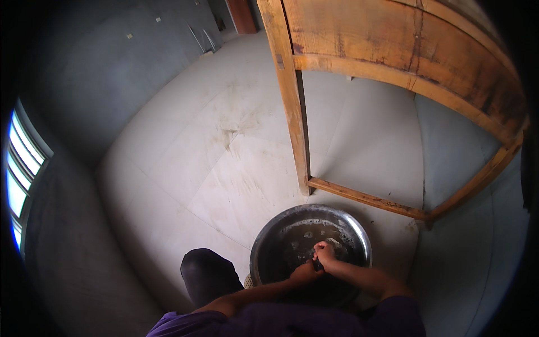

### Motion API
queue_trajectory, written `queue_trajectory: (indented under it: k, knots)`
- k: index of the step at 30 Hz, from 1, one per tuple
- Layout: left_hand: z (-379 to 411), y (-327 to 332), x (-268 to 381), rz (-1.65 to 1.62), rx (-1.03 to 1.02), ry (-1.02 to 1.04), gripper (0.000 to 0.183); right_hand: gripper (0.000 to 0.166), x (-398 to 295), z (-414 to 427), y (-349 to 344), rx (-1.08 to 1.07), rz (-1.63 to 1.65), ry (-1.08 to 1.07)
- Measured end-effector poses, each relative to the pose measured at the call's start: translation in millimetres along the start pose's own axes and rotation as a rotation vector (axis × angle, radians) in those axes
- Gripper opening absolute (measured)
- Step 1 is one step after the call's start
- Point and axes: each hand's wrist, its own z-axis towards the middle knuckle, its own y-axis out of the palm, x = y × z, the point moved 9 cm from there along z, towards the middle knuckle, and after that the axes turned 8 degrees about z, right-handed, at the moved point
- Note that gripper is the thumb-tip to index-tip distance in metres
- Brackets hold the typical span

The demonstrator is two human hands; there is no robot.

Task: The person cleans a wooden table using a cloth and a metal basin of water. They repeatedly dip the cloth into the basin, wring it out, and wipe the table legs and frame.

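Note:
Before me on the floor stands a wide metal basin (pixel 269 229) with dark, murky water (pixel 301 238) and patches of foam in it. Both of my hands are over the basin, close together. My right hand (pixel 325 253) is curled, its fingers bent inward above the water. Just below and to its left is my left hand (pixel 306 272), also curled. Something dark shows in the small gap between them, too dim to name. Whether either hand grips it is hidden by the fingers and the shadow.
A worn wooden furniture frame (pixel 298 139) with a stained upper panel (pixel 358 33) stands just beyond the basin, its lower rail (pixel 366 197) near the floor. Pale floor tiles (pixel 168 168) bear brown smears. A barred window (pixel 19 177) is at far left. My dark-clad knee (pixel 208 274) is left of the basin.

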Motion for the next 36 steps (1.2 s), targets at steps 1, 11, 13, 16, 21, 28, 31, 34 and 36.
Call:
queue_trajectory:
  k: [1, 11, 13, 16, 21, 28, 31, 34, 36]
  knots:
    - [-2, -1, 0, 0.034, -0.031, -0.032, 0.076, 0.009, 3, 1, -1, 0.009, 0.003, 0.011]
    - [-38, -159, 34, 0.024, 0.290, 0.248, 0.067, 0.038, -84, -17, 1, -0.065, 0.154, 0.365]
    - [-73, -256, 85, -0.001, 0.472, 0.381, 0.054, 0.039, -127, -2, -16, -0.283, 0.072, 0.210]
    - [-126, -394, 134, -0.268, 0.737, 0.631, 0.032, 0.041, -197, 5, -28, -0.265, -0.091, -0.109]
    - [-229, -536, 221, 0.304, 1.646, 0.892, 0.062, 0.028, -250, 2, -20, -0.253, -0.035, -0.187]
    - [-205, -544, 276, 0.516, 1.845, 0.839, 0.046, 0.034, -323, 42, -1, -0.219, -0.230, -0.692]
    - [-193, -538, 278, 0.478, 1.831, 0.826, 0.034, 0.051, -418, 41, 35, -0.161, -0.192, -0.963]
    - [-182, -533, 266, 0.447, 1.811, 0.832, 0.031, 0.059, -475, 22, 87, -0.299, 0.027, -0.867]
    - [-169, -515, 257, 0.445, 1.762, 0.843, 0.031, 0.061, -482, 30, 118, -0.512, 0.071, -0.737]
